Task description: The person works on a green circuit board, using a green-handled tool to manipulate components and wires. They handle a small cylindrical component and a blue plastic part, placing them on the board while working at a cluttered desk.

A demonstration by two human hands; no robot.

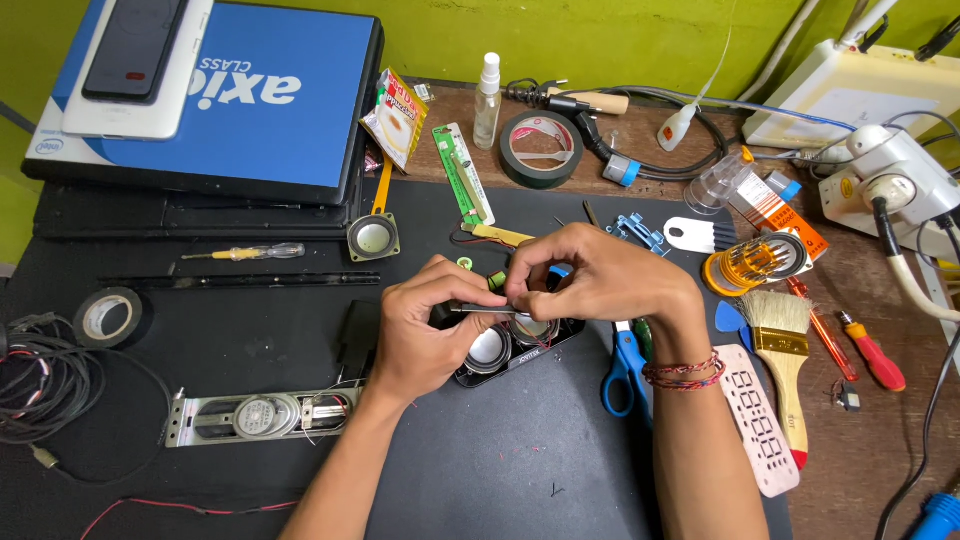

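My left hand point(425, 325) grips a small black speaker unit point(505, 350) with two round silver drivers, holding it just above the black mat point(480, 460). My right hand point(590, 275) reaches in from the right, its fingers pinching a thin metal tool point(485, 309) that lies across the top of the speaker. A beaded bracelet sits on the right wrist. My fingers hide the tool's tip and part of the speaker.
Blue-handled scissors point(625, 365) lie right of the speaker, then a paintbrush point(782, 345), a solder spool point(752, 262) and red screwdrivers. A long oval speaker strip point(260, 415), black tape rolls point(110, 317) and cables lie left. A blue laptop point(260, 95) sits at the back left.
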